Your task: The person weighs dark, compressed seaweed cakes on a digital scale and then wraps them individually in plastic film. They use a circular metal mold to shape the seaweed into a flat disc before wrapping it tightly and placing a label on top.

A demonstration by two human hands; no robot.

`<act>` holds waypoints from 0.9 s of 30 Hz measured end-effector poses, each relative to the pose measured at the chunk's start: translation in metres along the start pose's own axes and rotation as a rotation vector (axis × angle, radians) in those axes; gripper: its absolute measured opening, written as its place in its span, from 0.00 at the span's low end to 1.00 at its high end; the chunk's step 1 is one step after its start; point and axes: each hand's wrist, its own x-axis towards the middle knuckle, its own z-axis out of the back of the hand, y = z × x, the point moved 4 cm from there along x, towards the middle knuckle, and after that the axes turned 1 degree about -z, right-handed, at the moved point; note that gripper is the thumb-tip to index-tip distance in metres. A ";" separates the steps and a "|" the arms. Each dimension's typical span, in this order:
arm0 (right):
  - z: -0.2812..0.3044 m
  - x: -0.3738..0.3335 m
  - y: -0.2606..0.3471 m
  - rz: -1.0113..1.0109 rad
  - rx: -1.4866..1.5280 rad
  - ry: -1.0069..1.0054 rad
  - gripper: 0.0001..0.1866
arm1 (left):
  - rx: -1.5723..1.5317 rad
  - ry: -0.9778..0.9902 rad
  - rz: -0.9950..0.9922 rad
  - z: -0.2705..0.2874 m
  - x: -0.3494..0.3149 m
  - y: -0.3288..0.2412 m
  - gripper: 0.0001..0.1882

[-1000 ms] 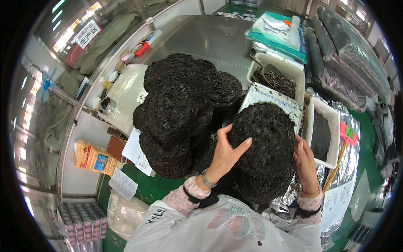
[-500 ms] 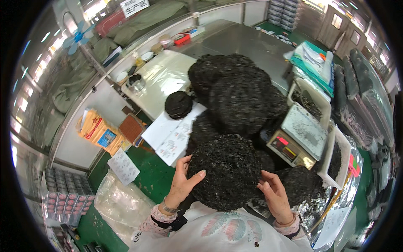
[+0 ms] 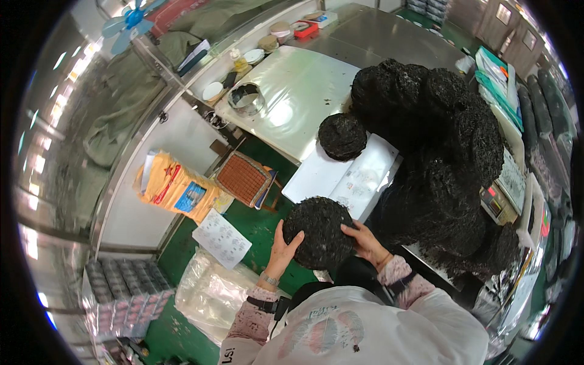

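Observation:
A round, flat black cake of what looks like dried seaweed (image 3: 319,233) is held up between my two hands, over the floor beside the table. My left hand (image 3: 280,250) grips its left rim with the thumb on top. On the opposite rim my right hand (image 3: 369,243) is closed, thumb also on top. Past the cake lie white printed papers (image 3: 307,179), and a smaller round black cake (image 3: 342,137) sits at their far edge. To the right rises a tall heap of similar cakes (image 3: 438,201).
Right of the heap stands a weighing scale (image 3: 499,207), partly hidden. A clear jar (image 3: 246,100) stands on the plastic-covered table (image 3: 298,79). Left are a brown-topped stool (image 3: 244,178), yellow sacks (image 3: 173,185), plastic sheeting (image 3: 213,292) on the green floor and stacked packs (image 3: 128,292).
My view has swung left. Both hands have carried the seaweed cake left, from in front of the heap to beside the papers. My right hand now has a fuller grip on its rim.

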 end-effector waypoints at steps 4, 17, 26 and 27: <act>0.004 0.089 0.012 0.124 -0.015 -0.328 0.38 | -0.002 0.051 -0.001 0.029 0.084 0.014 0.62; 0.078 0.293 0.085 0.458 -0.205 -0.566 0.38 | 0.089 0.184 0.197 0.189 0.332 0.031 0.51; 0.097 0.315 0.140 0.244 -0.404 -0.499 0.47 | 0.248 -0.163 0.410 0.404 0.388 0.071 0.36; 0.101 0.315 0.138 0.182 -0.443 -0.492 0.49 | 0.307 -0.124 0.304 0.419 0.405 0.063 0.26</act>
